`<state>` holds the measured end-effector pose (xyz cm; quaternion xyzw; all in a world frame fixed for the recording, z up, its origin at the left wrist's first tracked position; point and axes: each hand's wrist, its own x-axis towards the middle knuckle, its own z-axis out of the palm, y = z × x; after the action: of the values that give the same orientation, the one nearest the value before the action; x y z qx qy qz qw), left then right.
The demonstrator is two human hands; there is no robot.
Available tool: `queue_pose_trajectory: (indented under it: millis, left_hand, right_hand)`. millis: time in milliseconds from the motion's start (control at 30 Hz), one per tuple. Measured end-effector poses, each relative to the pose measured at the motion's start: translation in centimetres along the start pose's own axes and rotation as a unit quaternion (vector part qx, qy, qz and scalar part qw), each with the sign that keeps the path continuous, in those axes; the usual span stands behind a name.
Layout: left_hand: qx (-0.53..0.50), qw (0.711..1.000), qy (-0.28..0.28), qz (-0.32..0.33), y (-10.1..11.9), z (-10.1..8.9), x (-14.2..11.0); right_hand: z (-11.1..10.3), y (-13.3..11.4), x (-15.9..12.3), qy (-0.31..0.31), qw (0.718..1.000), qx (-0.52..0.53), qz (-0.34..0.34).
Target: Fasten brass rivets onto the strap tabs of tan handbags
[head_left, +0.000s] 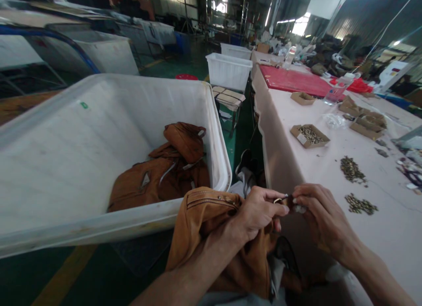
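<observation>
with the fingertips of our left hand (pixel 259 211) we are pinching a small metal ring (pixel 278 201), thumb and index finger closing on it. with our right hand (pixel 325 216) we are gripping a small dark end (pixel 290 201) right beside the ring, and a pale, blurred bit (pixel 299 208) is showing under those fingers; we cannot tell what it is. the two hands are almost meeting. below them, the brown bag (pixel 199 211) is lying across our lap, its zip (pixel 211 198) facing up and our left forearm crossing over it.

to our left, a big white bin (pixel 89 224) is standing close by, and more brown bags (pixel 158 178) are lying inside, heaped toward its near right corner. to our right, a cloth-covered table (pixel 286 121) is running away from us. on it, two piles of small metal pieces (pixel 361 205) are lying near our right hand, one behind the other, and beyond them an open cardboard box (pixel 317 144) is holding more. farther back, a clear bottle (pixel 336 90) is standing by a red sheet (pixel 293 81)
</observation>
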<state>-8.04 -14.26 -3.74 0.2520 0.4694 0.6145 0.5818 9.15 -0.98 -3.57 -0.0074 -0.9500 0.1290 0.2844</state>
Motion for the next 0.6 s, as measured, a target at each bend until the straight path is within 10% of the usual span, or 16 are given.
queue_pose_trajectory:
  millis: [600]
  left_hand:
    - [-0.011, 1.000, -0.014, -0.022, -0.03, -0.40, -0.28]
  right_hand:
    - [-0.38, -0.62, 0.31, -0.001, 0.991, 0.110, 0.070]
